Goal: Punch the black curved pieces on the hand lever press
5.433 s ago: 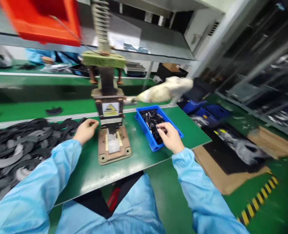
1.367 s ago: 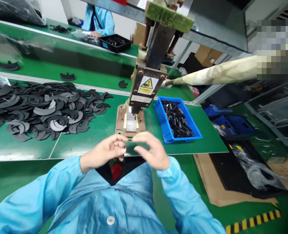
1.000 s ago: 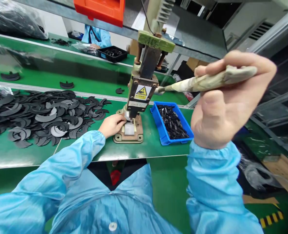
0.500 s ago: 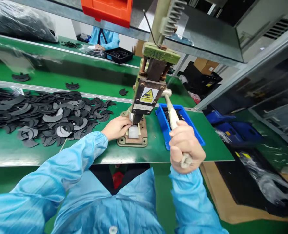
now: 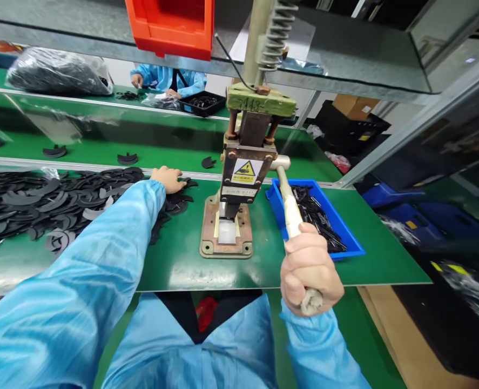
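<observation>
Since half a second ago the left hand (image 5: 167,178) is leaving the press (image 5: 239,178), now lying flat, fingers spread, on the pile of black pieces (image 5: 56,202) left of it. The right hand (image 5: 310,270) is staying wrapped tight around the wrapped lever (image 5: 291,212), beside the blue tray (image 5: 346,237). Lever is looking stiff, padded, best gripped near its end; pieces seem thin, light.

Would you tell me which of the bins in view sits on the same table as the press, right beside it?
The blue bin, holding small black parts just right of the press. The orange bin sits on the overhead shelf.
</observation>
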Demonstrator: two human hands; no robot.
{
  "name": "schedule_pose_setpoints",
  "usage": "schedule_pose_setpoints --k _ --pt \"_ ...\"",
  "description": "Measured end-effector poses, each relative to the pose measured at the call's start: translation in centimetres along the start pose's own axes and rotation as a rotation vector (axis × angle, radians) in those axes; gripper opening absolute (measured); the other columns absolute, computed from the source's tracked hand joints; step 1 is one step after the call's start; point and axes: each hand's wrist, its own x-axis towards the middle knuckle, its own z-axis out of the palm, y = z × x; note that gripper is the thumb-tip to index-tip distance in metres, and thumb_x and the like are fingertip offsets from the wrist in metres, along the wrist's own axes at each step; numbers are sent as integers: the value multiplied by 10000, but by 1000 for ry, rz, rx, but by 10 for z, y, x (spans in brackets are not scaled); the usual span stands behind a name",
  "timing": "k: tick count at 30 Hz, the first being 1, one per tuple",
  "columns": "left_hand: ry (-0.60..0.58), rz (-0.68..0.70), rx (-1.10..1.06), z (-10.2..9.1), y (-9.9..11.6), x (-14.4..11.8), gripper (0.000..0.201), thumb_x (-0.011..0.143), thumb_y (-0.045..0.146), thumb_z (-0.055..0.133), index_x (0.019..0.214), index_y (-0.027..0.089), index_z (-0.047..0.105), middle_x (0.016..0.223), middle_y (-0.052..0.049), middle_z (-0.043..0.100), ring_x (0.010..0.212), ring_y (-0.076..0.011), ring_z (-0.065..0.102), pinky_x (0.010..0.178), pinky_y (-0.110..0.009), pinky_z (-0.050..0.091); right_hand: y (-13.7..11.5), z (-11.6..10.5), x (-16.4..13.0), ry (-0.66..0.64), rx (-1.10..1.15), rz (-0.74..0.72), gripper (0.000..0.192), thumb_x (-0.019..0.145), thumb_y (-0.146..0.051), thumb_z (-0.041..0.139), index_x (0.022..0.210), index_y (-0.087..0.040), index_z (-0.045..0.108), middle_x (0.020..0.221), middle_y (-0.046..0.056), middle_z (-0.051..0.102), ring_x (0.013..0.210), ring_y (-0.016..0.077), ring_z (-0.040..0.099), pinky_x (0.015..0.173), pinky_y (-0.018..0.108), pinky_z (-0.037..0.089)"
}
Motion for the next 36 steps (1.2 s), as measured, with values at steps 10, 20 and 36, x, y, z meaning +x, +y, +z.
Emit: schedule_pose_setpoints --k 10,20,36 --pt "-143 150 -143 13 30 0 540 784 438 767 1283 242 702 1299 -109 775 1239 -330 664 1054 -430 423 2 -1 -3 20 -6 7 271 904 -414 693 682 -305 582 624 -36 614 742 216 670 1061 637 548" --pt "-56 220 -594 -10 41 -74 454 953 646 572 775 228 573 644 7 594 618 -170 538 621 -299 381 -1 5 1 37 24 -16 254 909 -373 669 696 -276 572 617 -29 619 766 205 664 1046 612 556" --pt "-420 100 -1164 24 117 -120 319 1016 462 672 918 220 490 515 38 617 398 -107 559 407 -178 404 -1 9 2 59 112 -45 224 886 -277 694 698 -224 582 687 -37 630 838 179 669 1094 583 521"
